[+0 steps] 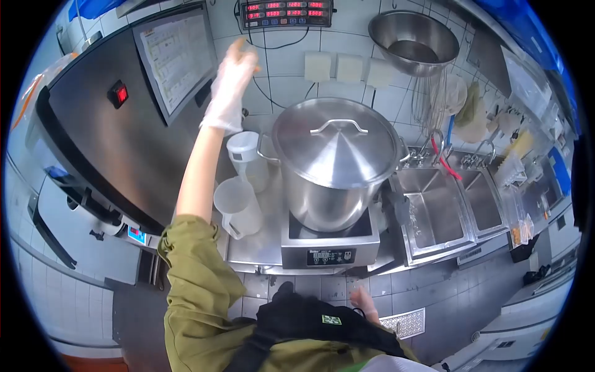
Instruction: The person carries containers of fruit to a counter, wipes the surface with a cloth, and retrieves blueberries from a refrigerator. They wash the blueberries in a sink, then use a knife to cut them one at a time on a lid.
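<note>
My left hand (237,64), in a clear plastic glove, is raised high toward the wall, close below the digital timer panel (286,13) with red number displays. A finger is stretched out and nothing shows in this hand. My right hand (364,302), also gloved, is low in front of my apron (304,322), and its fingers are mostly hidden. Under my left arm stand two translucent plastic pitchers, a lidded measuring pitcher (248,158) and an open measuring jug (238,208). Beside them a large lidded steel stockpot (331,198) sits on an induction cooker (330,248).
To the left rises a dark steel cabinet (105,149) with a red switch and a posted chart (176,59). A double steel sink (434,211) lies to the right. A steel bowl (414,43) and whisks (429,102) hang on the tiled wall.
</note>
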`<state>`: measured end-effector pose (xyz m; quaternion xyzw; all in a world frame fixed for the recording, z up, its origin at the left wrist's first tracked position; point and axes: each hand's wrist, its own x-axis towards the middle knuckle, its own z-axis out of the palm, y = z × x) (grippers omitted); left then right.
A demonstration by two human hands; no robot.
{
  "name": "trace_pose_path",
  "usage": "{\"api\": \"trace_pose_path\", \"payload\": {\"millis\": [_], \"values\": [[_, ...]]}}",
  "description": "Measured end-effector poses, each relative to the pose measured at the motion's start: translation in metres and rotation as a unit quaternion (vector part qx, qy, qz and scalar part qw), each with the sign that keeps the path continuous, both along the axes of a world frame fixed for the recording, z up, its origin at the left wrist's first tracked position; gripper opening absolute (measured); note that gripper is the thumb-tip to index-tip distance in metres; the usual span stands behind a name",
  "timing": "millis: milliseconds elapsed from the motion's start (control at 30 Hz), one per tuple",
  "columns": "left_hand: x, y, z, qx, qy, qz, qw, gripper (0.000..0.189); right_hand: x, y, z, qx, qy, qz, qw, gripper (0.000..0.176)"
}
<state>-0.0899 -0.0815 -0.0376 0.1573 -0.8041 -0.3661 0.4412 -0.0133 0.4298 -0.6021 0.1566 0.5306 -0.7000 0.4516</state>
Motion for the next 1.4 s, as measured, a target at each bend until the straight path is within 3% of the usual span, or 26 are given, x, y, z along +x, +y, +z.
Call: {"api": "trace_pose_path", "payload": {"millis": [67, 100, 167, 233, 300, 367, 467, 600, 667, 867, 900, 1000, 1133, 1167, 1200, 1267, 1300, 1333, 1367, 1400], "values": [[-0.054, -0.044, 0.003, -0.021, -0.094, 0.091, 0.991, 0.059, 0.032, 0.019, -0.033, 0.108, 0.080, -0.122, 0.983, 0.047], [-0.074, -0.059, 0.006, -0.011, -0.139, 0.070, 0.988, 0.058, 0.047, 0.026, -0.037, 0.163, 0.088, -0.157, 0.970, 0.046], [-0.110, -0.084, 0.008, 0.010, -0.234, 0.027, 0.972, 0.058, 0.063, 0.030, -0.033, 0.241, 0.037, -0.134, 0.960, 0.045], [-0.166, -0.128, 0.002, -0.111, -0.373, -0.035, 0.921, 0.065, 0.068, 0.020, -0.021, 0.276, 0.014, -0.117, 0.954, 0.044], [-0.207, -0.147, -0.008, -0.233, -0.373, -0.065, 0.896, 0.068, 0.066, 0.004, -0.015, 0.302, 0.005, -0.089, 0.949, 0.043], [-0.248, -0.134, -0.003, -0.353, -0.232, -0.063, 0.904, 0.067, 0.058, -0.016, -0.011, 0.310, 0.008, -0.075, 0.948, 0.042], [-0.293, -0.094, 0.019, -0.455, -0.146, -0.026, 0.878, 0.066, 0.045, -0.041, -0.005, 0.312, 0.023, -0.055, 0.948, 0.040], [-0.331, -0.057, 0.058, -0.357, -0.222, 0.071, 0.905, 0.070, 0.028, -0.061, 0.012, 0.300, 0.051, -0.052, 0.951, 0.038], [-0.348, -0.062, 0.055, -0.361, -0.208, 0.084, 0.905, 0.061, 0.023, -0.063, 0.018, 0.296, 0.059, -0.055, 0.952, 0.037], [-0.356, -0.048, 0.064, -0.438, -0.241, 0.164, 0.850, 0.050, 0.020, -0.046, 0.014, 0.298, 0.057, -0.069, 0.950, 0.033], [-0.357, -0.046, 0.065, -0.515, -0.225, 0.186, 0.806, 0.035, 0.018, -0.042, 0.012, 0.299, 0.052, -0.073, 0.950, 0.033], [-0.372, -0.041, 0.070, -0.516, -0.255, 0.169, 0.800, 0.027, 0.016, -0.015, 0.010, 0.307, 0.044, -0.091, 0.946, 0.032], [-0.316, 0.028, 0.076, -0.553, -0.302, 0.169, 0.758, 0.034, 0.024, 0.056, 0.008, 0.329, 0.038, -0.123, 0.936, 0.030], [-0.327, 0.037, 0.081, -0.532, -0.374, 0.110, 0.752, 0.030, 0.031, 0.077, 0.000, 0.331, 0.036, -0.135, 0.933, 0.029], [-0.276, 0.087, 0.086, -0.542, -0.347, 0.074, 0.762, 0.034, 0.045, 0.100, -0.007, 0.332, 0.032, -0.151, 0.930, 0.029], [-0.278, 0.132, 0.090, -0.505, -0.373, -0.042, 0.777, 0.039, 0.078, 0.136, -0.031, 0.332, 0.015, -0.174, 0.927, 0.028], [-0.274, 0.179, 0.093, -0.528, -0.445, -0.045, 0.722, 0.042, 0.092, 0.154, -0.040, 0.334, 0.003, -0.184, 0.924, 0.028], [-0.235, 0.250, 0.096, -0.511, -0.443, -0.064, 0.734, 0.042, 0.097, 0.173, -0.046, 0.331, -0.003, -0.188, 0.925, 0.028], [-0.201, 0.312, 0.092, -0.577, -0.372, -0.041, 0.726, 0.040, 0.097, 0.197, -0.054, 0.332, -0.006, -0.191, 0.924, 0.027], [-0.190, 0.349, 0.085, -0.627, -0.297, -0.082, 0.715, 0.041, 0.093, 0.225, -0.055, 0.334, 0.003, -0.185, 0.924, 0.027]]}}
